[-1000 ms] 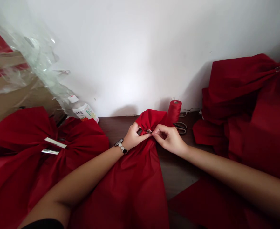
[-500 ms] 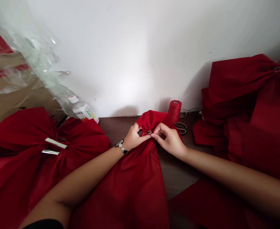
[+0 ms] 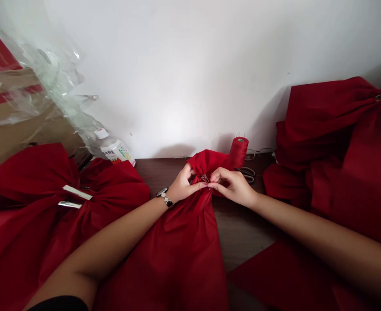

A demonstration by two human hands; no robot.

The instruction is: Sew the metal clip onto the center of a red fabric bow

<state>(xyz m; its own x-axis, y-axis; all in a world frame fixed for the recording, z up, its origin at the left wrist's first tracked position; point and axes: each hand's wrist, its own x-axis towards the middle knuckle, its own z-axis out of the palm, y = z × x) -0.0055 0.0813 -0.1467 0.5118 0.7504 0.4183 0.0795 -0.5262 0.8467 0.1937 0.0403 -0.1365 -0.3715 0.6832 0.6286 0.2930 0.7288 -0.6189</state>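
A long piece of red cloth [image 3: 177, 242] runs from the near edge up to the middle of the table, where it is gathered into a tight bunch. My left hand [image 3: 185, 185] grips this bunch from the left, its thumb lying across the folds. On the gather sits a small shiny metal clip [image 3: 205, 178]. From the right, my right hand [image 3: 231, 185] pinches with thumb and forefinger at the lower end of the clip, and its tip meets my left thumb. The fingers partly cover the clip, so its jaws cannot be made out.
A red thread spool [image 3: 238, 152] with needles stuck in its top stands behind, beside scissors [image 3: 249, 175] and glasses [image 3: 258, 152]. Gathered red cloth with flat metal clips [image 3: 77, 192] lies left. More red cloth [image 3: 326, 108] is piled right. A white bottle [image 3: 117, 149] leans near a carton [image 3: 11, 125].
My right fingers have shifted slightly down and right at the clip, and more of the clip shows. My left hand keeps its hold on the cloth. The view has moved a little.
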